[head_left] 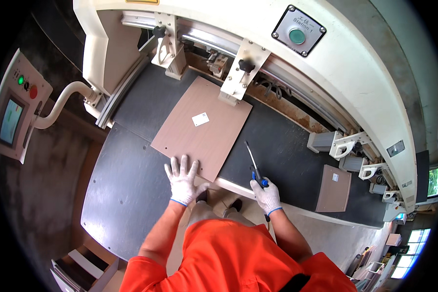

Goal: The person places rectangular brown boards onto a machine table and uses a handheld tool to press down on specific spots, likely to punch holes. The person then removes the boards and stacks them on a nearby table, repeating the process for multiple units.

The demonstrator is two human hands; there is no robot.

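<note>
A brown wood-grain panel (199, 131) with a white label (200, 119) and small drilled holes lies flat on the dark machine table. My left hand (182, 182), in a white knit glove, rests at the panel's near edge with its fingers spread. To the right, my right hand (267, 195), gloved the same way, grips a blue-and-black air blow gun (258, 176). Its thin metal nozzle points away from me over the table, apart from the panel. A clamp block with a black knob (246, 65) stands at the panel's far edge.
A smaller brown panel (334, 189) lies at the table's right. Along the far side runs a white machine frame (370, 73) with a green button (297, 36). A control screen (12, 119) hangs at left on a curved arm. Boards stand in a box (85, 265) at lower left.
</note>
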